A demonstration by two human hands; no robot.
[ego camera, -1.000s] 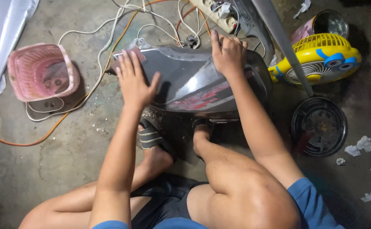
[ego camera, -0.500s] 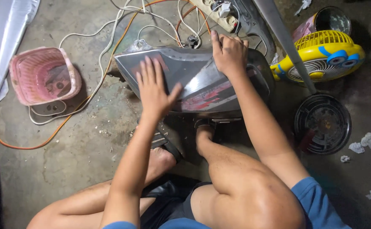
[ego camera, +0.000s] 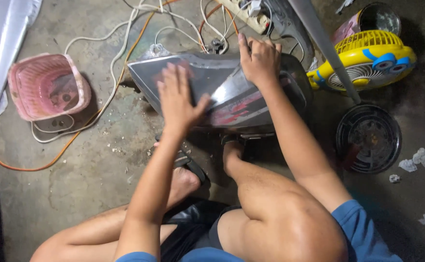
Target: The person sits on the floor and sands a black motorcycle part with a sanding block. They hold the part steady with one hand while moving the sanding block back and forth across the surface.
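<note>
Stained concrete floor (ego camera: 76,184), tangled cords (ego camera: 125,29)

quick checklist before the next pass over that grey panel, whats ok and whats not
1. Left hand flat on the grey panel, fingers spread: ok.
2. Right hand gripping the panel's far edge to steady it: ok.
3. Cloth or pad under the left palm: cannot tell, the hand covers that spot.
4. White and orange cables run right beside the panel's far left corner: not ok, they could snag.
5. Yellow fan and the metal pole crowd the panel's right end: not ok for sliding that way.
6. Pink basket stands apart on the left: ok.
</note>
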